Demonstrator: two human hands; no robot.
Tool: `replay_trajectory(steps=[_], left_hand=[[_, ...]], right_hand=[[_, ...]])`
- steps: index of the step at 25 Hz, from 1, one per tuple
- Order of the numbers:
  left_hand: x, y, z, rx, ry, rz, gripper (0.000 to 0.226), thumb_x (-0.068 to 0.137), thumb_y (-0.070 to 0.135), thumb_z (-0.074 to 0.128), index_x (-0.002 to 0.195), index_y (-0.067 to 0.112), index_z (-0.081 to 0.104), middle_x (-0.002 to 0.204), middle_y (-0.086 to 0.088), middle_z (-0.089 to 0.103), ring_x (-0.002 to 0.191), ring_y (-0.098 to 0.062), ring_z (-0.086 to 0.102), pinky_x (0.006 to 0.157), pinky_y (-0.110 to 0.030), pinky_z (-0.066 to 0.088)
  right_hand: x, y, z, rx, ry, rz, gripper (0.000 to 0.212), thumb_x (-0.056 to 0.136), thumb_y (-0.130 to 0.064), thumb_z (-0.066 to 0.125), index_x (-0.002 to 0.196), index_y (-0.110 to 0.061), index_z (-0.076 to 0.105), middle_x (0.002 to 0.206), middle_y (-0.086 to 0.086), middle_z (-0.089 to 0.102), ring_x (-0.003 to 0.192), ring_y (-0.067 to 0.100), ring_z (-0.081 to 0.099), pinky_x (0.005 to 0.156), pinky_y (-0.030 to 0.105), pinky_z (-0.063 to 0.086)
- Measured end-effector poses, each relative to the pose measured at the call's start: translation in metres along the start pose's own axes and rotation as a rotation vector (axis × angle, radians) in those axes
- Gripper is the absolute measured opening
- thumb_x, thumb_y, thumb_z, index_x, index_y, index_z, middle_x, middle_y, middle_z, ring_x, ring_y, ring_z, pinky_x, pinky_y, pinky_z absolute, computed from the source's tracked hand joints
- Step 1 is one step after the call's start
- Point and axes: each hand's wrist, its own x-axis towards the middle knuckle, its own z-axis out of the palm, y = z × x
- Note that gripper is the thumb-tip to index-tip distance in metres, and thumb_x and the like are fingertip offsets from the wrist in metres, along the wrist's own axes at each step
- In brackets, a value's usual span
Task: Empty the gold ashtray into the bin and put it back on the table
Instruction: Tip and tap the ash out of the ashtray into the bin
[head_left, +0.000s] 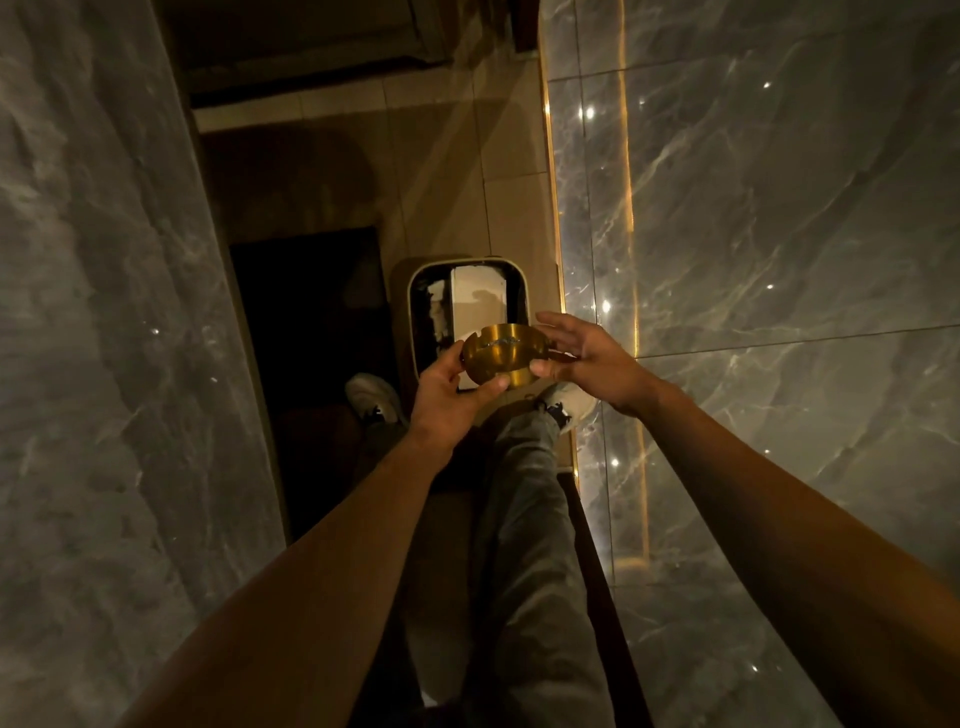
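Note:
The round gold ashtray (501, 355) is held over the near edge of the open bin (415, 312), a rounded rectangular bin with a pale rim standing on the floor. A little grey ash shows along the far inner side of the ashtray. My left hand (449, 397) grips its left and near rim from below, thumb on the front edge. My right hand (587, 358) touches its right rim with the thumb, the other fingers spread apart. White paper rubbish lies inside the bin.
Grey marble walls (779, 234) rise on both sides of a narrow floor strip. A lit gold strip (631, 208) runs along the right wall. My legs and two pale shoes (371, 397) stand just before the bin. A dark mat (311, 332) lies left of it.

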Motion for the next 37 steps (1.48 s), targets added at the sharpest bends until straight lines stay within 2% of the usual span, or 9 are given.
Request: replay_trajectory(steps=[7, 10, 13, 17, 19, 22, 26, 34, 37], left_hand=[[0.046, -0.024, 0.01, -0.124, 0.048, -0.177, 0.069, 0.065, 0.035, 0.083, 0.128, 0.023, 0.06, 0.134, -0.004, 0.061, 0.129, -0.024, 0.053, 0.107, -0.044, 0.044], [0.065, -0.035, 0.013, -0.105, 0.072, -0.225, 0.049, 0.078, 0.02, 0.078, 0.124, 0.018, 0.062, 0.129, -0.003, 0.064, 0.124, -0.021, 0.056, 0.108, -0.043, 0.043], [0.086, -0.049, 0.01, -0.121, 0.099, -0.242, 0.046, 0.08, 0.015, 0.077, 0.123, 0.012, 0.063, 0.124, -0.005, 0.067, 0.119, -0.02, 0.06, 0.105, -0.038, 0.046], [0.109, -0.061, 0.007, -0.116, 0.12, -0.266, 0.019, 0.081, 0.01, 0.075, 0.094, 0.02, 0.066, 0.097, 0.003, 0.068, 0.104, -0.018, 0.062, 0.094, -0.032, 0.048], [0.118, -0.069, 0.008, -0.122, 0.149, -0.296, 0.023, 0.081, 0.011, 0.075, 0.082, 0.028, 0.061, 0.088, 0.009, 0.064, 0.099, -0.014, 0.06, 0.092, -0.031, 0.046], [0.131, -0.079, 0.011, -0.14, 0.182, -0.31, 0.012, 0.081, 0.015, 0.076, 0.088, 0.021, 0.068, 0.094, 0.003, 0.068, 0.104, -0.019, 0.063, 0.097, -0.034, 0.049], [0.143, -0.085, 0.018, -0.153, 0.233, -0.328, 0.033, 0.083, 0.02, 0.075, 0.113, 0.006, 0.07, 0.106, -0.006, 0.071, 0.108, -0.022, 0.065, 0.1, -0.039, 0.051], [0.157, -0.102, 0.018, -0.118, 0.331, -0.365, 0.042, 0.086, 0.037, 0.069, 0.116, 0.007, 0.07, 0.113, -0.009, 0.071, 0.104, -0.022, 0.065, 0.084, -0.029, 0.053], [0.165, -0.104, 0.017, -0.1, 0.335, -0.384, 0.044, 0.085, 0.041, 0.069, 0.113, 0.007, 0.071, 0.11, -0.008, 0.071, 0.105, -0.022, 0.065, 0.09, -0.03, 0.051]], right_hand=[[0.049, 0.023, -0.004, 0.097, 0.018, 0.012, 0.068, 0.085, -0.008, 0.07, 0.145, -0.012, 0.037, 0.141, 0.006, 0.055, 0.128, 0.018, 0.051, 0.099, 0.027, 0.043], [0.073, 0.045, 0.0, 0.154, 0.026, 0.044, 0.067, 0.085, -0.008, 0.07, 0.144, -0.011, 0.038, 0.138, 0.008, 0.058, 0.127, 0.021, 0.054, 0.104, 0.034, 0.045], [0.092, 0.064, 0.008, 0.222, 0.074, 0.07, 0.065, 0.085, -0.006, 0.07, 0.142, -0.007, 0.039, 0.135, 0.011, 0.059, 0.124, 0.022, 0.057, 0.095, 0.026, 0.05], [0.108, 0.077, 0.018, 0.242, 0.119, 0.099, 0.048, 0.086, -0.01, 0.069, 0.129, -0.005, 0.049, 0.117, 0.002, 0.065, 0.1, 0.004, 0.064, 0.075, 0.014, 0.051], [0.115, 0.083, 0.024, 0.266, 0.159, 0.111, 0.038, 0.086, -0.008, 0.068, 0.121, -0.006, 0.053, 0.101, -0.004, 0.067, 0.087, -0.001, 0.066, 0.07, 0.012, 0.052], [0.126, 0.091, 0.029, 0.285, 0.24, 0.14, 0.047, 0.083, -0.016, 0.073, 0.124, -0.004, 0.052, 0.106, 0.003, 0.069, 0.093, 0.008, 0.066, 0.08, 0.019, 0.054], [0.141, 0.103, 0.037, 0.214, 0.328, 0.172, 0.049, 0.081, -0.033, 0.074, 0.119, -0.006, 0.059, 0.111, 0.007, 0.069, 0.102, 0.018, 0.065, 0.091, 0.031, 0.052], [0.156, 0.111, 0.057, 0.143, 0.328, 0.165, 0.052, 0.088, -0.039, 0.065, 0.127, -0.004, 0.059, 0.119, 0.014, 0.069, 0.11, 0.023, 0.065, 0.1, 0.04, 0.051], [0.16, 0.111, 0.059, 0.142, 0.323, 0.179, 0.046, 0.091, -0.034, 0.061, 0.126, -0.004, 0.06, 0.121, 0.013, 0.068, 0.111, 0.022, 0.063, 0.097, 0.035, 0.049]])
